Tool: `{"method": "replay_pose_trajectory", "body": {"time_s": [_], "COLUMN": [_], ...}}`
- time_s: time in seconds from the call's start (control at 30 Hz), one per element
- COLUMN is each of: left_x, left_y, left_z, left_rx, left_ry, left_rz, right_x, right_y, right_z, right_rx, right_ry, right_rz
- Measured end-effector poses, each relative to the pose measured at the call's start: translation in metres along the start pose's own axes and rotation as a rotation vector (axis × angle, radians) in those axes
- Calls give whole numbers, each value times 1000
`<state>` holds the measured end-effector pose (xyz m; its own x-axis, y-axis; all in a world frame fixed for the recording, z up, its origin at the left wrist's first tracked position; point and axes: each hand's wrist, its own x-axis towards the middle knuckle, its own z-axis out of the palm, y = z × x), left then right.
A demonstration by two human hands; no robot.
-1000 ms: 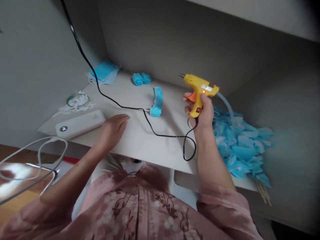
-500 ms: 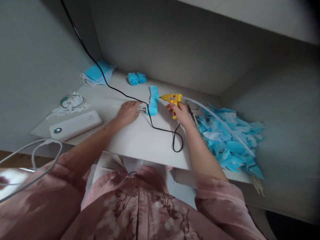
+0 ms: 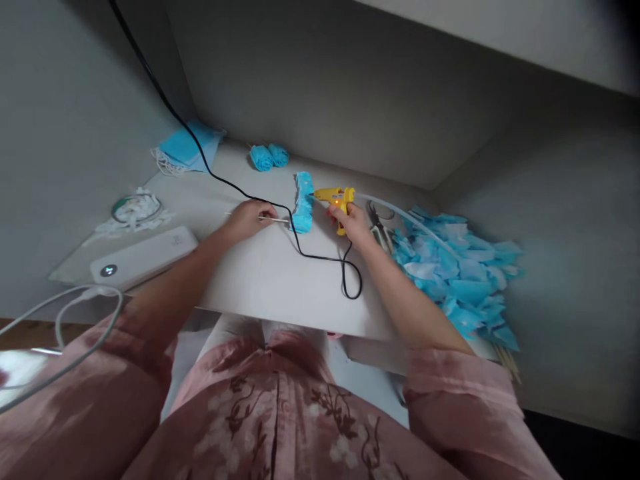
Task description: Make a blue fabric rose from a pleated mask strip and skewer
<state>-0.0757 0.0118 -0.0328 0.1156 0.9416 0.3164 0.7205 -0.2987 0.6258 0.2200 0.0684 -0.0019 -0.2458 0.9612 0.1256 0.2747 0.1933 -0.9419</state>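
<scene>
My right hand (image 3: 353, 221) is closed round the handle of a yellow hot glue gun (image 3: 331, 195), whose small light glows orange. Its nozzle points left and meets, or nearly meets, the edge of a ruffled light-blue strip (image 3: 304, 193) lying on the table. A long whitish glue stick (image 3: 400, 210) sticks out of the gun's back. My left hand (image 3: 253, 219) is curled on a thin pale stick (image 3: 277, 220). The stick's right end reaches the rolled near end of the strip. Across that end runs the black cord (image 3: 299, 248).
Two blue rolled bundles (image 3: 269, 157) and a stack of blue face masks (image 3: 187, 148) lie at the back. On the left are a white power bank (image 3: 145, 257) and a pile of white scraps (image 3: 137, 208). Scissors (image 3: 379, 227) and a heap of blue pieces (image 3: 460, 267) sit to the right.
The glue gun's nozzle has moved closer to the strip's edge. My left fingers have drawn back and curled more round the stick. The whole view has shifted slightly.
</scene>
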Motion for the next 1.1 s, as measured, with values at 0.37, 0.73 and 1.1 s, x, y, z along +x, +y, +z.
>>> {"method": "replay_pose_trajectory", "body": {"time_s": [0.37, 0.73, 1.1], "left_x": [-4, 1, 4], "left_y": [-5, 3, 1], "left_z": [6, 3, 6], "left_rx": [7, 82, 104], "left_ry": [32, -2, 0], "left_rz": [80, 72, 52], "right_x": [-9, -18, -21], "right_y": [14, 14, 14], "right_z": [10, 9, 9], "right_rx": [155, 236, 134], "right_ry": [81, 94, 75], "right_rz": [-22, -13, -64]}}
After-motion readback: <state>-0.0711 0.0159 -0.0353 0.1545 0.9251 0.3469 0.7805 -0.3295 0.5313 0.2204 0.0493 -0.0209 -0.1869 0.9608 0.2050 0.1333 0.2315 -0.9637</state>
